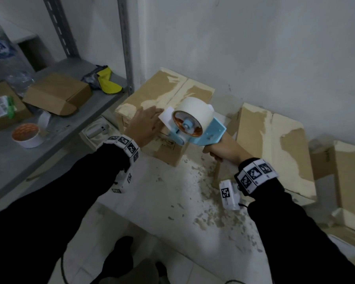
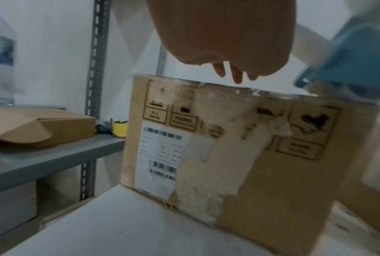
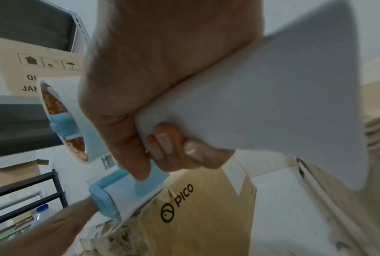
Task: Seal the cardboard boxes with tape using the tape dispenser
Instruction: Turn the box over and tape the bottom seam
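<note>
A brown cardboard box (image 1: 162,93) with torn tape patches stands on the white table (image 1: 156,201) against the wall; its labelled side (image 2: 228,147) shows in the left wrist view. My right hand (image 1: 223,149) grips the handle of a light-blue tape dispenser (image 1: 193,128) with a white tape roll (image 1: 195,111), held at the box's near top edge. My left hand (image 1: 146,126) lies flat with straight fingers on the box top, beside the dispenser's front, near a loose white tape end (image 1: 165,117). The right wrist view shows fingers (image 3: 162,147) curled round the handle.
More taped boxes (image 1: 275,148) stand to the right along the wall. Paper scraps (image 1: 209,201) litter the table. A grey metal shelf (image 1: 29,156) on the left carries a flat box (image 1: 55,93), a spare tape roll (image 1: 27,134), a water bottle (image 1: 0,50) and a yellow cloth (image 1: 109,83).
</note>
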